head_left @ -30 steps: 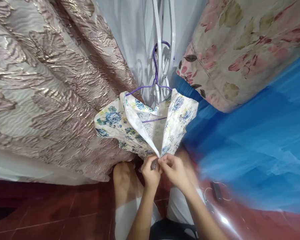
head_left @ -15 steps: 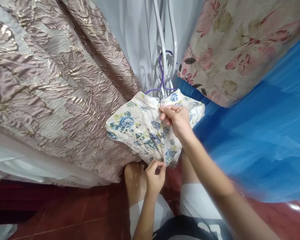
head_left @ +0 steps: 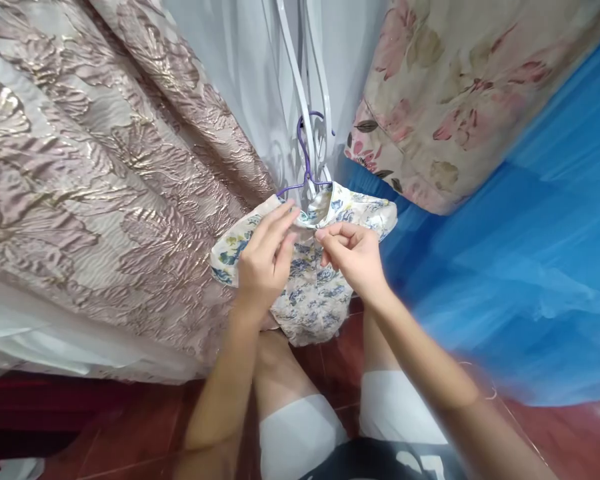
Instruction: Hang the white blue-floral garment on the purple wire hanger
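Observation:
A white blouse (head_left: 310, 293) with blue flowers hangs on a purple hanger (head_left: 305, 153) in front of me. My right hand (head_left: 353, 257) pinches the blouse at the front of its neckline, thumb against fingers. Just left of the collar, my left hand (head_left: 267, 257) is raised over the blouse's shoulder with its fingers stretched out and the thumb apart. Whether its fingertips touch the cloth is hard to tell.
A shiny pinkish-gold embossed cloth (head_left: 130, 167) hangs at the left. On the right are a cream floral cloth (head_left: 445, 100) and a blue cloth (head_left: 545, 267). White curved metal bars (head_left: 295, 67) stand behind the hanger, above a red tiled floor (head_left: 140, 427).
My left hand has let go of the blouse's lower front edge and moved up beside the collar, opening. The right hand stays pinched at the neckline. The blouse's lower front now hangs loose.

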The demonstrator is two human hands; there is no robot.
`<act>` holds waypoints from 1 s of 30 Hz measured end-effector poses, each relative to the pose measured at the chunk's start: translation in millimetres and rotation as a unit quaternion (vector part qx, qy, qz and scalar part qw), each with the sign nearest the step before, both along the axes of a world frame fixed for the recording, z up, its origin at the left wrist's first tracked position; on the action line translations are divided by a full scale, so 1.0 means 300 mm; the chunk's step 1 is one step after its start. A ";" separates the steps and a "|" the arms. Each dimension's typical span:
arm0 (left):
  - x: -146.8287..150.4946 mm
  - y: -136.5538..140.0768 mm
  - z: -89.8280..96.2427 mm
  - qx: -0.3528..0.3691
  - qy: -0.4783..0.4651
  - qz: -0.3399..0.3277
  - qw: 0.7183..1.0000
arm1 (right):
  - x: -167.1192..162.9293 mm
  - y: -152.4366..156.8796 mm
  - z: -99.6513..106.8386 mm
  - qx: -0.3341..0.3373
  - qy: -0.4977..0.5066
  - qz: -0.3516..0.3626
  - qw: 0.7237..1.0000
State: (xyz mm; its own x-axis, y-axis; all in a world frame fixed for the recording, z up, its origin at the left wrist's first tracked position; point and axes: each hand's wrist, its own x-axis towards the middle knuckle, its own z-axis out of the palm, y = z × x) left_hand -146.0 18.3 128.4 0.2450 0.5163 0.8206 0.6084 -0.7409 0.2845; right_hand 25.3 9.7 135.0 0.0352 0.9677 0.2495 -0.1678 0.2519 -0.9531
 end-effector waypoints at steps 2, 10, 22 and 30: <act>0.016 0.054 0.071 -0.008 0.053 -0.034 0.998 | 0.007 0.011 -0.007 0.009 -0.003 -0.001 1.000; 0.058 0.087 0.087 0.038 -0.054 0.030 0.997 | -0.048 0.099 -0.076 0.054 -0.014 0.012 0.998; -0.477 0.272 -0.023 -0.076 -0.354 0.176 0.915 | -0.081 -0.091 -0.369 -0.138 -0.057 0.181 0.972; -0.193 0.046 -0.417 -0.265 -0.271 0.141 0.915 | -0.043 -0.185 -0.535 -0.171 -0.130 0.184 0.959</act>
State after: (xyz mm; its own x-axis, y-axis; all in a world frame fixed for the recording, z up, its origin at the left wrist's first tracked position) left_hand -203.7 32.1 3.4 -0.3276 0.8569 0.3980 0.4173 -0.2467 0.8746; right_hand 12.4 -45.9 -25.5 -0.3456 0.9292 -0.1310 0.0691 -0.1141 -0.9911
